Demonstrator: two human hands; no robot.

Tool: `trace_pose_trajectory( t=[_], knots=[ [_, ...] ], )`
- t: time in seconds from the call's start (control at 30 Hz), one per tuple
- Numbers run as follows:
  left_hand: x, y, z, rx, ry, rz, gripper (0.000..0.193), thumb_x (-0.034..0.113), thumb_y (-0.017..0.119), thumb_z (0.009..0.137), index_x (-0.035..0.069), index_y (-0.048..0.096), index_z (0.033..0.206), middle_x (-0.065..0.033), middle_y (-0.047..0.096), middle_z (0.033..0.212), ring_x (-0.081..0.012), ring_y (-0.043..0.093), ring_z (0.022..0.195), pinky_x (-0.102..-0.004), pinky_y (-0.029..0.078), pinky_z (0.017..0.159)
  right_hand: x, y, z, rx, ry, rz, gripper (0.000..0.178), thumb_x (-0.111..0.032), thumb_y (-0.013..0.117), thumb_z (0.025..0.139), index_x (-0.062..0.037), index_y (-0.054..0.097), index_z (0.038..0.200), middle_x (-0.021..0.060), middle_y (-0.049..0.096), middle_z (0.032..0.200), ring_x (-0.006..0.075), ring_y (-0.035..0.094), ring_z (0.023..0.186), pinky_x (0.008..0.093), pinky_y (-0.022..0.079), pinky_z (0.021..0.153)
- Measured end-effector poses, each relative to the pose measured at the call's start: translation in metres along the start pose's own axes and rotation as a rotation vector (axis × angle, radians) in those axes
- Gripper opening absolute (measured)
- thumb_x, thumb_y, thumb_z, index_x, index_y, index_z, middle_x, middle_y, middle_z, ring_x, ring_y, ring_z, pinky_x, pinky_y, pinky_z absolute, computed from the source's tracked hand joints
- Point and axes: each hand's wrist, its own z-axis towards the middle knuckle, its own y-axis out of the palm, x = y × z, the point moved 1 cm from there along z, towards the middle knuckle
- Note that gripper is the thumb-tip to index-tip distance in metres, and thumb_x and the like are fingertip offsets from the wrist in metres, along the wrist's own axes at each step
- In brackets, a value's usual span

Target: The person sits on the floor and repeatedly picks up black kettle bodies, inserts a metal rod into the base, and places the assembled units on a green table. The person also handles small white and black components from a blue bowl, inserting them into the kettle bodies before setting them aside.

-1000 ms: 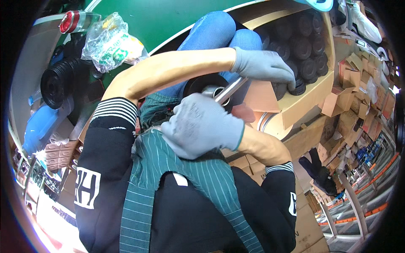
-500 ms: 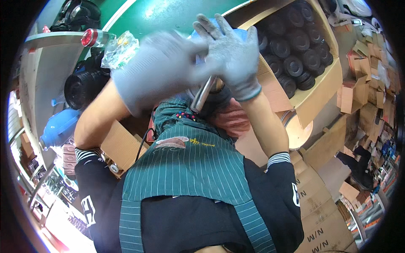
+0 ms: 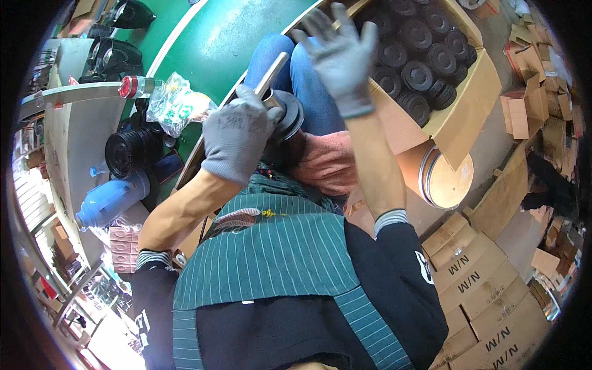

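My left hand (image 3: 237,137), in a grey knitted glove, is closed about the lower part of a metal bar (image 3: 272,74); the exact contact is partly hidden by my own fingers. The bar slants up from the grip, its far end directed away from me and slightly to the right, in front of my knees (image 3: 312,92). A wide black disc (image 3: 293,111) sits over my lap, just right of that grip; whether my thumb bears on it I cannot tell. My right hand (image 3: 344,65), gloved alike, is released: fingers spread, nothing seen in it, raised beside the left edge of an open cardboard box (image 3: 475,103). That box contains many black round pieces (image 3: 417,75), set in rows and short stacks. A pink towel (image 3: 327,161) lies right of the disc, above my striped green apron (image 3: 265,253). Right of my forearm stands a drum with a tan round end (image 3: 453,180); nearer me are closed cartons (image 3: 472,271). On my left are noted a crumpled clear plastic bag (image 3: 177,106), a red-capped container (image 3: 131,87) touching or just beside it, a pile of black ribbed pieces (image 3: 126,152), and a blue jug (image 3: 112,200) tilted on its side.
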Motion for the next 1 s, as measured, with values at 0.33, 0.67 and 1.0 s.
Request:
trace_pose_trajectory(
  t=[0.33, 0.67, 1.0],
  knots=[
    [-0.007, 0.008, -0.032, 0.136, 0.139, 0.016, 0.046, 0.053, 0.072, 0.100, 0.008, 0.061, 0.099, -0.0140, 0.069, 0.070, -0.0346, 0.075, 0.065, -0.0467, 0.058, 0.056, 0.075, -0.029, 0.008, -0.177, 0.389, -0.093, 0.048, -0.040, 0.051, 0.115, -0.0018, 0.058, 0.143, 0.0136, 0.074, 0.109, 0.0341, 0.073, 0.109, 0.0594, 0.052, 0.114],
    [-0.047, 0.019, -0.014, 0.047, 0.385, -0.289, 0.041, 0.045, 0.072, 0.101, 0.006, 0.059, 0.107, -0.0201, 0.065, 0.068, -0.0399, 0.072, 0.064, -0.0510, 0.054, 0.055, 0.070, -0.050, -0.008, -0.263, 0.361, 0.167, 0.047, -0.041, 0.062, 0.111, -0.0198, 0.051, 0.071, -0.0059, 0.028, 0.056, 0.0134, 0.029, 0.051, 0.0307, 0.038, 0.060],
    [-0.104, 0.044, 0.040, -0.085, 0.814, -0.504, 0.040, 0.042, 0.079, 0.098, 0.008, 0.065, 0.112, -0.0156, 0.061, 0.072, -0.0349, 0.066, 0.063, -0.0437, 0.051, 0.058, 0.050, -0.014, -0.082, -0.273, -0.009, -0.055, 0.048, -0.028, 0.038, 0.119, -0.0194, 0.032, 0.073, -0.0038, 0.019, 0.058, 0.0141, 0.028, 0.055, 0.0478, 0.055, 0.100]
  ],
)
